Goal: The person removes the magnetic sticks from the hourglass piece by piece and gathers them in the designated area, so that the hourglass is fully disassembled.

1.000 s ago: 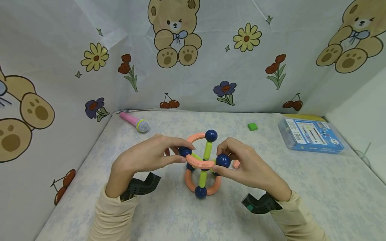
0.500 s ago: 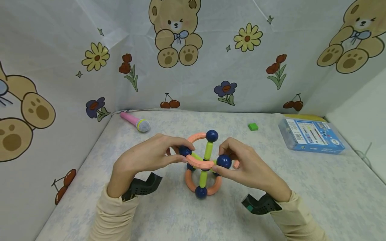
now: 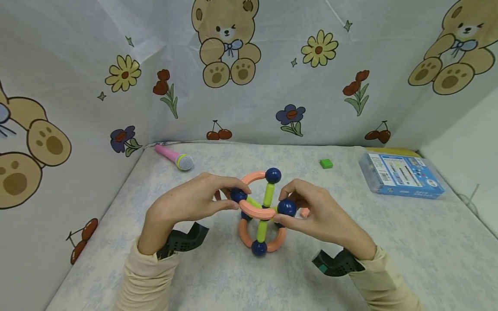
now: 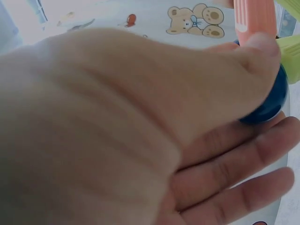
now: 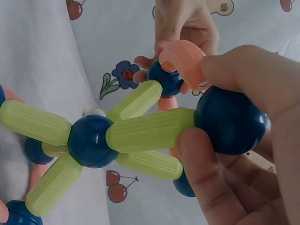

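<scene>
A magnetic ball-and-rod model stands between my hands, with a dark blue centre ball and light green rods spreading from it. My left hand pinches the model's left blue ball, its thumb against one end of an orange curved rod. On the other side, my right hand grips a blue ball; its thumb presses the curved rod's right end close to that ball. Below, an orange ring of curved rods meets a lower blue ball. Another blue ball tops the far side.
A pink toy microphone lies at the back left. A small green block is at the back, and a blue boxed set sits at the back right. An orange piece shows partly behind my right hand. Printed cloth hangs behind.
My right hand and its ball have shifted very slightly left, toward the curved rod. The left hand keeps its hold, and the model stands as before.
</scene>
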Motion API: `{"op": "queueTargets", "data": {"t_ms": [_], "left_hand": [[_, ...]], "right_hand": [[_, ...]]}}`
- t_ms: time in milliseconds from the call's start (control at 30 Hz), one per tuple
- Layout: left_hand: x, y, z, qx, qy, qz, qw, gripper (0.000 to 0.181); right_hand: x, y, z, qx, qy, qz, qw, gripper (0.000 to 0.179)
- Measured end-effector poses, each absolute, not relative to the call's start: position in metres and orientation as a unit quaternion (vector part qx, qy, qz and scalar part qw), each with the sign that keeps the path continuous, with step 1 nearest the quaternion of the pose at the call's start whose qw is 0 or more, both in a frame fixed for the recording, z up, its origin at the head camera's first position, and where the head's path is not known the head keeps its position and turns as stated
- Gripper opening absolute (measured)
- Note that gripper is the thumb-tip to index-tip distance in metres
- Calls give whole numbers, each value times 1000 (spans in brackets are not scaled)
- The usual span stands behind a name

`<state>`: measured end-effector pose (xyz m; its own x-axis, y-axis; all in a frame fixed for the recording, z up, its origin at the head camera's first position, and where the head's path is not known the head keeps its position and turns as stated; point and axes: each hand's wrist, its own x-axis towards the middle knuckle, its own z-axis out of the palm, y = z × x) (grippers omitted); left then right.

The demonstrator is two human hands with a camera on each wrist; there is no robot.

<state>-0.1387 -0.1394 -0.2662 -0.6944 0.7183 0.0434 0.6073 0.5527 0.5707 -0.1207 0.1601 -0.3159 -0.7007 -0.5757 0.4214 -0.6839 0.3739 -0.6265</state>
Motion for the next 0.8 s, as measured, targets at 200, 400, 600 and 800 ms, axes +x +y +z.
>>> {"op": "queueTargets", "data": {"t_ms": [200,400,600,800], "left_hand": [[-138,-140,-266,379,877,281,89,31],[-138,-140,-266,376,879,279,89,31],[-138,-140,-267,375,879,280,92,31],[-138,-139,-266,374,880,276,92,31]], "right_hand": [[-119,160,-312,369,-825,426,40,29],[-118,162,-310,353,-831,428,37,28],[-125,174,-310,366,-836,404,70,34],[-141,199,-316,327,-867,358,118,36]]}}
